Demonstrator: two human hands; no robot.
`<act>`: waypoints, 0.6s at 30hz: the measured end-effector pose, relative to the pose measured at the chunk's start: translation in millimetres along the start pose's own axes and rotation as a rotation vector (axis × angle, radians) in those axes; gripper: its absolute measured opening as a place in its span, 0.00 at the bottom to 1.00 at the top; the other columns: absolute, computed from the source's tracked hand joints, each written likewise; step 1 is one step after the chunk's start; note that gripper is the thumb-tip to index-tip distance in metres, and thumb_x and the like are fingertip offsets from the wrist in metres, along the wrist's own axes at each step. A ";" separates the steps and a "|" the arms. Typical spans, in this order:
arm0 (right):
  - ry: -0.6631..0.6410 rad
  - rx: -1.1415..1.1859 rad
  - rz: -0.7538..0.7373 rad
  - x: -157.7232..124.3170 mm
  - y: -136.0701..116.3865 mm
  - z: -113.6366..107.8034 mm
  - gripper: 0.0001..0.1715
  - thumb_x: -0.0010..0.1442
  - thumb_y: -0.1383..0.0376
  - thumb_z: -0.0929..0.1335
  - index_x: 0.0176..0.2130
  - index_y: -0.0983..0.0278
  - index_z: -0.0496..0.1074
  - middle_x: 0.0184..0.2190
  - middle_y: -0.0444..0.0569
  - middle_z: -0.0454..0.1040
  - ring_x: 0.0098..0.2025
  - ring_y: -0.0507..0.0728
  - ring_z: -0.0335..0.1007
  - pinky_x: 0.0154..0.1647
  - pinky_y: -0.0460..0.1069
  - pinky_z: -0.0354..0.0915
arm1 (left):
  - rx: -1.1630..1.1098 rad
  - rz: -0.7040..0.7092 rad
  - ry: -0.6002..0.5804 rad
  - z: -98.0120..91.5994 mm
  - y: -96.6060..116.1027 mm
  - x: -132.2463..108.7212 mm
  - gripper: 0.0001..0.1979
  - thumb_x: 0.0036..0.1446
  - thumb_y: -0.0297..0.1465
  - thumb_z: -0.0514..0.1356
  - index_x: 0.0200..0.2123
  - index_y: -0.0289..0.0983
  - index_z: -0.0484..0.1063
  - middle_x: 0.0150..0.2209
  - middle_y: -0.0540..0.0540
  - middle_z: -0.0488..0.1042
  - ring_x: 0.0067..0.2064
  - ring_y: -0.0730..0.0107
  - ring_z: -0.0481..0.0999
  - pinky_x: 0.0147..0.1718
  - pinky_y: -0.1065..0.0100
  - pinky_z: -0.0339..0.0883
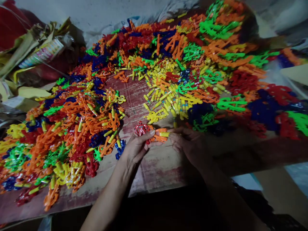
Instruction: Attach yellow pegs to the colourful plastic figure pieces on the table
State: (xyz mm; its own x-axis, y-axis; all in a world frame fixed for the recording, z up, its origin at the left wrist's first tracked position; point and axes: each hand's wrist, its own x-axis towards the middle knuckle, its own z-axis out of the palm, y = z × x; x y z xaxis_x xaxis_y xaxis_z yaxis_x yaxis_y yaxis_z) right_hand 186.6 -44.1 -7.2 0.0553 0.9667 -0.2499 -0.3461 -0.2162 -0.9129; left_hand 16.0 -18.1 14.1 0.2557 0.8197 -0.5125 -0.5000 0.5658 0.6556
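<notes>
Near the table's front edge, my left hand (139, 146) is closed on an orange plastic piece (155, 136), with the thumb on top. A shiny red plastic piece (141, 128) shows at the same hand's fingertips. My right hand (184, 141) pinches the right end of a small yellow tube (164, 134), which lies against the orange piece between the hands. Just beyond my hands are a yellow plastic figure (157, 115) and a heap of yellow tubes (173, 99). A dark blue piece (119, 149) lies left of my left wrist.
The worn reddish table (134, 96) carries a mixed pile of coloured pieces (77, 125) on the left and another pile (216, 48) at the back and right. Paper and plastic packaging (40, 54) is at the upper left. The table's front edge is close to my forearms.
</notes>
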 end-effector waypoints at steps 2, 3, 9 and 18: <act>-0.053 0.010 0.015 0.7 -3.2 -0.4 0.11 0.50 0.59 0.77 0.32 0.63 0.78 0.16 0.38 0.64 0.15 0.46 0.54 0.15 0.45 0.55 | -0.019 -0.119 0.002 -3.4 4.3 2.7 0.07 0.50 0.18 0.68 0.34 0.29 0.78 0.33 0.41 0.81 0.37 0.59 0.83 0.40 0.62 0.81; -0.080 0.058 0.029 0.7 -4.0 0.6 0.11 0.50 0.59 0.76 0.31 0.63 0.78 0.15 0.37 0.62 0.15 0.45 0.51 0.14 0.44 0.54 | -0.030 -0.156 -0.001 -4.8 5.6 4.1 0.06 0.51 0.18 0.67 0.34 0.29 0.78 0.33 0.41 0.81 0.35 0.61 0.83 0.39 0.63 0.81; -0.110 0.228 0.085 -2.9 3.1 9.0 0.11 0.51 0.60 0.75 0.27 0.64 0.74 0.15 0.34 0.55 0.16 0.44 0.45 0.14 0.42 0.52 | -0.024 -0.184 -0.020 -6.1 3.6 8.3 0.05 0.52 0.16 0.64 0.33 0.28 0.77 0.33 0.40 0.81 0.34 0.62 0.83 0.36 0.65 0.81; 0.076 -0.183 -0.076 -2.1 4.3 2.1 0.12 0.52 0.57 0.75 0.31 0.64 0.78 0.17 0.40 0.68 0.15 0.48 0.59 0.14 0.44 0.55 | 0.181 0.239 0.044 -0.1 -17.7 7.1 0.12 0.45 0.32 0.74 0.30 0.32 0.78 0.31 0.45 0.80 0.34 0.63 0.81 0.35 0.66 0.78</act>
State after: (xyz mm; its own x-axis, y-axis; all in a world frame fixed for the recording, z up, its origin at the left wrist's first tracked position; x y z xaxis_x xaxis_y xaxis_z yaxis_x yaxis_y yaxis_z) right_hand 183.0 -46.7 -9.9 0.1475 0.9697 -0.1948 -0.1625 -0.1705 -0.9719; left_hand 26.6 -22.3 -1.2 0.1102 0.9293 -0.3524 -0.3849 0.3668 0.8469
